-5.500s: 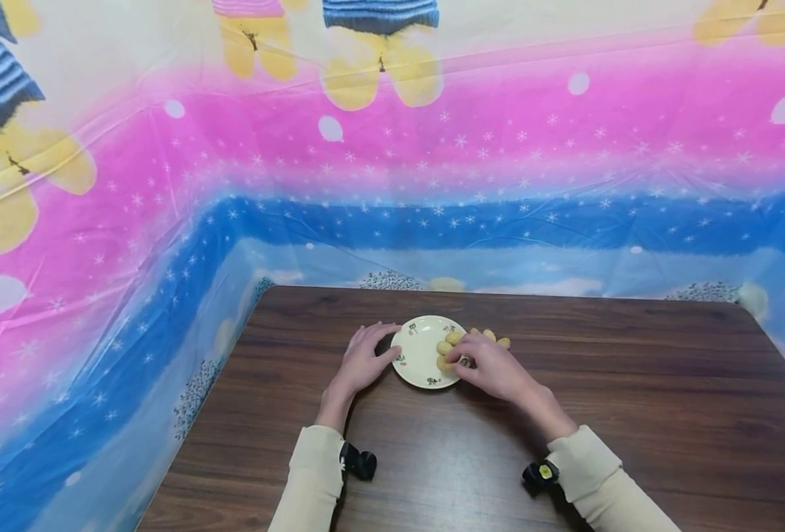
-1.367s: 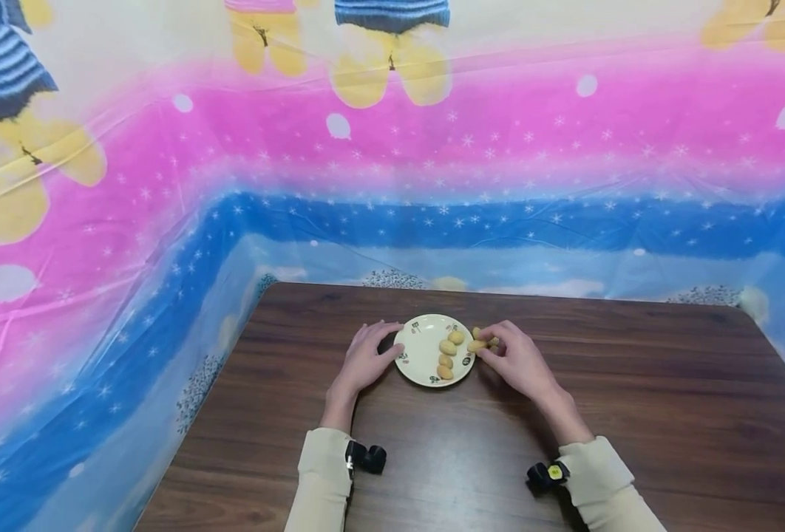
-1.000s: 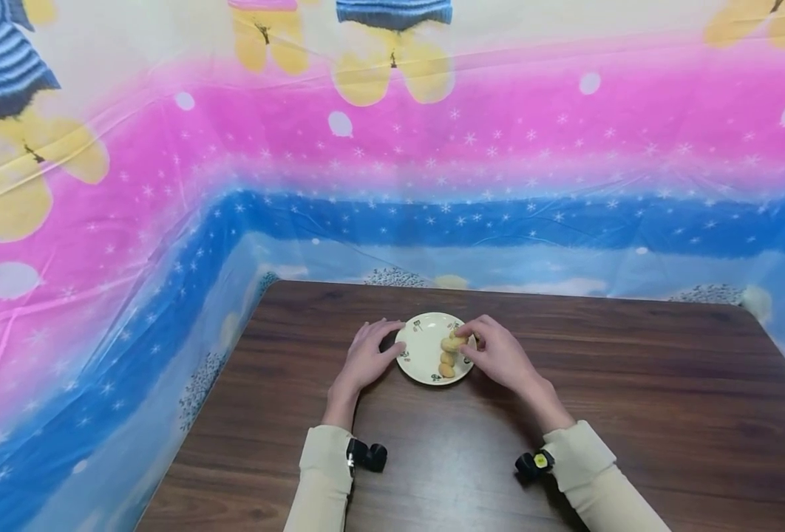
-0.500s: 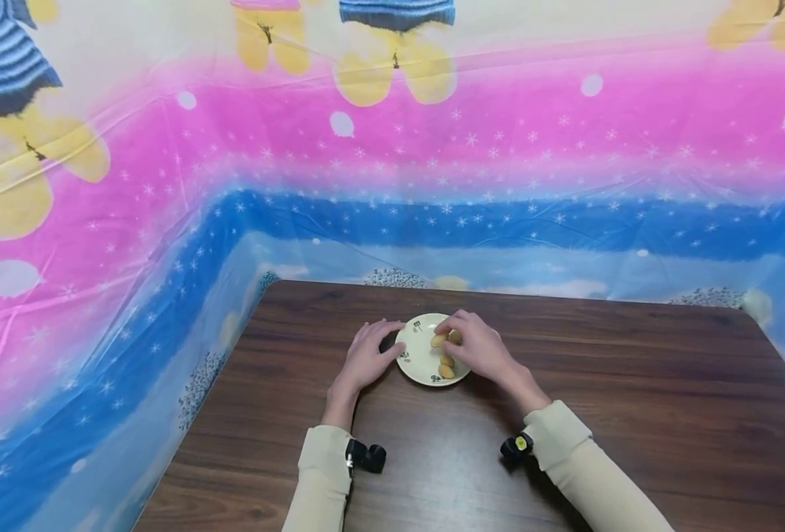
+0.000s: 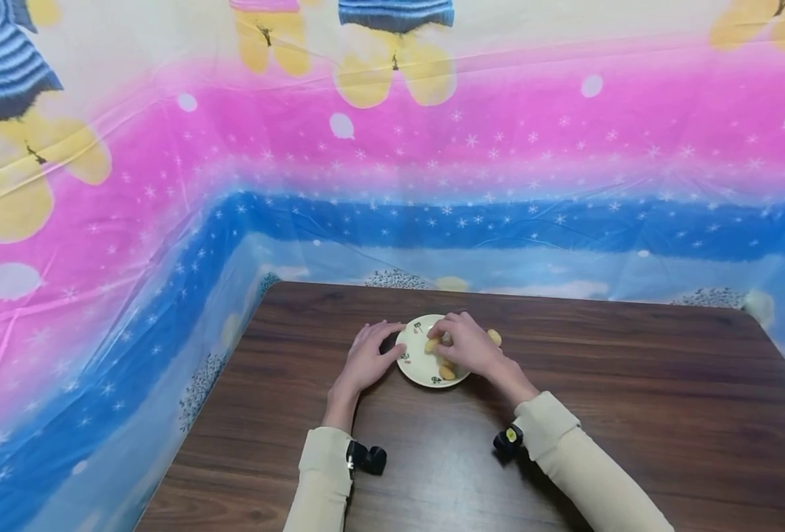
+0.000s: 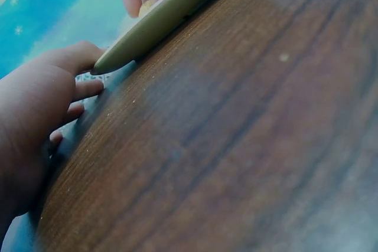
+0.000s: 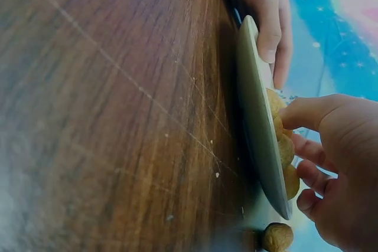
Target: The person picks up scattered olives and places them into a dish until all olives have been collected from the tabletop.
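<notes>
A round cream plate (image 5: 414, 366) with small printed figures lies on the wooden table. My left hand (image 5: 368, 358) rests at its left edge, thumb and index finger touching the rim, fingers fairly straight. Over the plate, my right hand (image 5: 471, 346) pinches a small yellow-tan oval piece (image 5: 431, 346), like a nut or tiny potato, between thumb and fingertips. Similar pieces (image 5: 446, 372) lie on the plate's right half, partly hidden by that hand. In the right wrist view, several pieces (image 7: 290, 181) stand in a line along the plate (image 7: 255, 110).
Just right of the plate, at least one more tan oval piece (image 5: 494, 338) lies on the brown table (image 5: 432, 451), partly behind the right hand. A patterned pink and blue cloth (image 5: 532, 222) hangs behind the table. Each wrist carries a small black camera (image 5: 368, 457).
My right hand has taken a tan oval piece from right of the plate and carried it left over the plate. Fewer pieces lie on the table than before. The left hand stays at the rim.
</notes>
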{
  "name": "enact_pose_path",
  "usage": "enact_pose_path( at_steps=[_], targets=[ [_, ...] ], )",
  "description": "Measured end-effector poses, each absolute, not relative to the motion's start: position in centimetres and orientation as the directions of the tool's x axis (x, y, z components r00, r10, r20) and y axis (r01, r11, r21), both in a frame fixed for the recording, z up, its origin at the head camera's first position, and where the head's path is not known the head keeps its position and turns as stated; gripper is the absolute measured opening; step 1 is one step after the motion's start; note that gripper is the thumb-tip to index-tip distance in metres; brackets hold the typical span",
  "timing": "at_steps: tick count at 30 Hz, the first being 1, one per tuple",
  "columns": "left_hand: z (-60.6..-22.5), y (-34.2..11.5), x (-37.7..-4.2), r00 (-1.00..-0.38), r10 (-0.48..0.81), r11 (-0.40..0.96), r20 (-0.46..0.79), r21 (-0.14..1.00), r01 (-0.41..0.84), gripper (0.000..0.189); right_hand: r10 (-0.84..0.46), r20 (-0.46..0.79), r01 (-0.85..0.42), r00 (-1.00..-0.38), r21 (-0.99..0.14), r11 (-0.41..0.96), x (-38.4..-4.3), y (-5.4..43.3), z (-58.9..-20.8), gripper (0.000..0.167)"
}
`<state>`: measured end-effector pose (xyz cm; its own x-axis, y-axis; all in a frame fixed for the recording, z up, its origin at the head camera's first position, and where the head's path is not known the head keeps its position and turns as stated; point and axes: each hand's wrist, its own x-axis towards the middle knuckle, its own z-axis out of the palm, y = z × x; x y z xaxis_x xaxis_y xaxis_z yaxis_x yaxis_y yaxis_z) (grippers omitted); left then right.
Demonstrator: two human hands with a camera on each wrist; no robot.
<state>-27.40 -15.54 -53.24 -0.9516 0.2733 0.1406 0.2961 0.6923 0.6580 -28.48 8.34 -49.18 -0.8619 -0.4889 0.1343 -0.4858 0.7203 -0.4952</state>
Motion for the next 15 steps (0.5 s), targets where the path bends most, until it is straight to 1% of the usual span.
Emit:
enact_pose_path(
  at_steps=[7,12,15],
  targets=[
    [-53.2,-15.6,-27.4,-0.952,0.270,0.693,0.147,0.656,0.298,0.043,-0.498,0.162,-0.511,-0.852,-0.468,0.721,-28.4,8.5,-48.9,0.023],
    [-53.2,-15.5,-27.3,-0.952,0.266,0.693,0.149,0.658,0.296,0.044,-0.474,0.182,-0.495,-0.862,-0.508,0.705,-28.2,9.5,-48.3,0.025],
    [-53.2,-15.3,-27.3,-0.950,0.275,0.691,0.150,0.656,0.303,0.044,-0.450,0.199,-0.481,-0.871,-0.538,0.692,-28.0,10.4,-48.0,0.022]
  ],
)
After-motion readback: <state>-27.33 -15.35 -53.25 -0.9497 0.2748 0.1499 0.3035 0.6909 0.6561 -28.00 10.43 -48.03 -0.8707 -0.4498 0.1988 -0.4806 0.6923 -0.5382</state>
